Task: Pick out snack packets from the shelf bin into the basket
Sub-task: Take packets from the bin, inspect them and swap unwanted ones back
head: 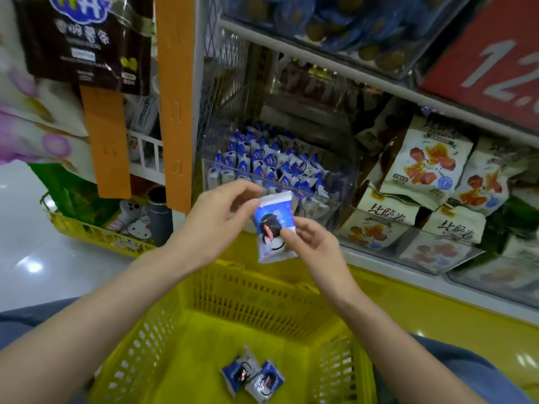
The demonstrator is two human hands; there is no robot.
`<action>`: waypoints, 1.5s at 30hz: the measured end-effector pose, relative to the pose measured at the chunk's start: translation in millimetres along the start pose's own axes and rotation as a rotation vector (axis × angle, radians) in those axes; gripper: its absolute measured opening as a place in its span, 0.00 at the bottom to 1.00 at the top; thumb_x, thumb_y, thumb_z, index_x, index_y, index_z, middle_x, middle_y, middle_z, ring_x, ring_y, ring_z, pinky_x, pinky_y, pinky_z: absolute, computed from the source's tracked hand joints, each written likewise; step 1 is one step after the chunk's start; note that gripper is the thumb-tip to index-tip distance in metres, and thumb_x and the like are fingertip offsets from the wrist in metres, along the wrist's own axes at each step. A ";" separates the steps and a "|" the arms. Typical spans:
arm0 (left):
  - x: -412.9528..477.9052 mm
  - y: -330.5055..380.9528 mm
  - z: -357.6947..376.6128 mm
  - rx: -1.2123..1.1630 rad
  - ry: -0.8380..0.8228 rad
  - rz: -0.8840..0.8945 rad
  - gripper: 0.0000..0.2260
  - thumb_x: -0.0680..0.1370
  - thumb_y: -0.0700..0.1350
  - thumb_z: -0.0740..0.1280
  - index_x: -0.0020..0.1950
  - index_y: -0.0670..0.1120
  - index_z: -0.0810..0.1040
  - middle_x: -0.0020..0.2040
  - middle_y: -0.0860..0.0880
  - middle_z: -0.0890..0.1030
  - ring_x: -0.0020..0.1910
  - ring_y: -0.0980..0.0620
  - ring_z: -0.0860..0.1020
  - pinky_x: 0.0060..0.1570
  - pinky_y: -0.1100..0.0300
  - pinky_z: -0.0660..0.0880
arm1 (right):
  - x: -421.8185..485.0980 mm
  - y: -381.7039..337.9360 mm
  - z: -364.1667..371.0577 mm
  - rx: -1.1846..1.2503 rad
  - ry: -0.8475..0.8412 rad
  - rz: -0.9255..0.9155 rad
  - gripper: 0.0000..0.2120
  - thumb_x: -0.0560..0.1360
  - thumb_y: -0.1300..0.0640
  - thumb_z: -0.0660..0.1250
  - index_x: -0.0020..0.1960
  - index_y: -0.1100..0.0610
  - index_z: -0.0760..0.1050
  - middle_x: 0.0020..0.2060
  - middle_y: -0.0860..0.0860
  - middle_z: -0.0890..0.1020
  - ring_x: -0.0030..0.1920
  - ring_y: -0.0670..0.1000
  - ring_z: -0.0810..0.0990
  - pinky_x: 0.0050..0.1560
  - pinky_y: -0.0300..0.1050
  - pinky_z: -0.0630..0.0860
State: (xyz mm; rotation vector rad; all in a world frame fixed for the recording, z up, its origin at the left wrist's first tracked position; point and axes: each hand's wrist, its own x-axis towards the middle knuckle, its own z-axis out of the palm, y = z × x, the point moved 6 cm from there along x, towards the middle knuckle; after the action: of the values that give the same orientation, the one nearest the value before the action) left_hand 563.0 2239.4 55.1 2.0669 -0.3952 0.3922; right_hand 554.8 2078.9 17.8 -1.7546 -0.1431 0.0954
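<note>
Blue-and-white snack packet (274, 225) was held upright above the yellow basket (248, 301), just in front of the clear shelf bin (345, 182). Its top edge was pinched by the left hand (215, 220), its lower right side by the right hand (315, 243) (thumb on the front face). Two matching packets (267, 380) were seen lying in contact on the basket floor. More were stacked in the bin.

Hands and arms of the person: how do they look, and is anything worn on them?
The left hand and the right hand are bare: no glove, ring or watch shows. The left forearm and the right forearm are bare too, no sleeve in view. Blue-grey cloth beneath them is probably trousers.
</note>
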 end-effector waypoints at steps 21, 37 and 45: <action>74.3 -47.5 0.3 0.709 -0.020 0.533 0.20 0.78 0.52 0.51 0.41 0.46 0.80 0.33 0.50 0.81 0.32 0.50 0.79 0.33 0.60 0.72 | 249.0 -59.7 -85.5 -1.166 0.475 0.160 0.15 0.77 0.60 0.62 0.62 0.64 0.72 0.61 0.63 0.75 0.60 0.61 0.74 0.57 0.51 0.71; 74.0 -50.4 -1.8 0.581 0.086 0.648 0.14 0.77 0.50 0.58 0.39 0.45 0.79 0.28 0.51 0.77 0.26 0.51 0.75 0.29 0.63 0.70 | 276.4 -27.3 -78.6 -0.951 0.401 0.125 0.12 0.77 0.57 0.62 0.58 0.61 0.74 0.57 0.59 0.76 0.56 0.57 0.75 0.53 0.45 0.70; 74.6 -51.8 -0.5 0.596 0.066 0.622 0.14 0.77 0.51 0.58 0.40 0.46 0.79 0.29 0.51 0.77 0.27 0.52 0.75 0.30 0.63 0.68 | 277.0 -8.3 -72.8 -0.737 0.349 0.149 0.14 0.80 0.49 0.56 0.57 0.57 0.73 0.47 0.53 0.76 0.39 0.50 0.74 0.40 0.43 0.70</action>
State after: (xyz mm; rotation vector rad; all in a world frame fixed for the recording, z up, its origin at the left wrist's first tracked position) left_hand 652.0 2256.1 47.8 2.4570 -0.9798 1.0479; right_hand 838.8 2051.0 43.9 -2.4828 0.2408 -0.1801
